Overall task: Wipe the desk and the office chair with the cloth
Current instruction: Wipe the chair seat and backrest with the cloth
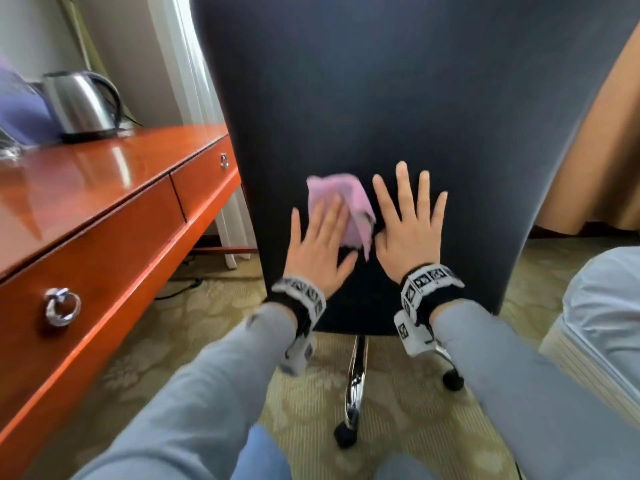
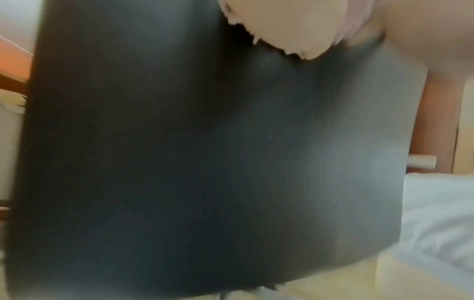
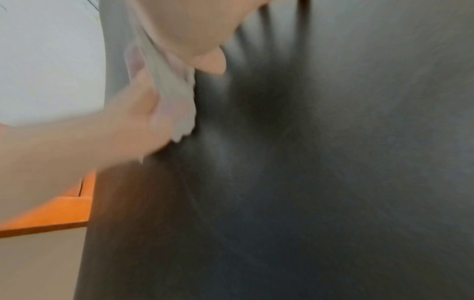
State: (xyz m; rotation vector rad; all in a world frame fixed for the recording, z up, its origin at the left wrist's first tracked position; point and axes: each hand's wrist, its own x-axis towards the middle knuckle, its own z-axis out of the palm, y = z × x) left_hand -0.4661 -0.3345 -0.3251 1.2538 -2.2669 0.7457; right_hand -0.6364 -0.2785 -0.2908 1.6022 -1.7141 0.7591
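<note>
Left fingers: the left hand (image 1: 320, 247) lies flat with fingers straight and slightly spread, pressing the pink cloth (image 1: 341, 206) against the back of the office chair (image 1: 398, 98).
Right fingers: the right hand (image 1: 410, 230) is spread wide and flat on the chair back just beside the cloth, holding nothing; its thumb sits near the cloth's hanging corner.
Cloth: crumpled, part under the left fingers, the rest bunched above and to the right of them, so it lies between the two hands.
Deciding relation: the cloth is under the left hand, which is the nearer one; the chair back runs tall, upward from both hands, so most unwiped surface seems to lie above the fingers.
Desk: the desk (image 1: 104, 188) stands to the left, apart from both hands, with a kettle (image 1: 81, 102) at its far end.
Hard to see: both wrist views are blurred; the chair's seat and front are hidden; the left fingertips' contact under the cloth cannot be made out.
</note>
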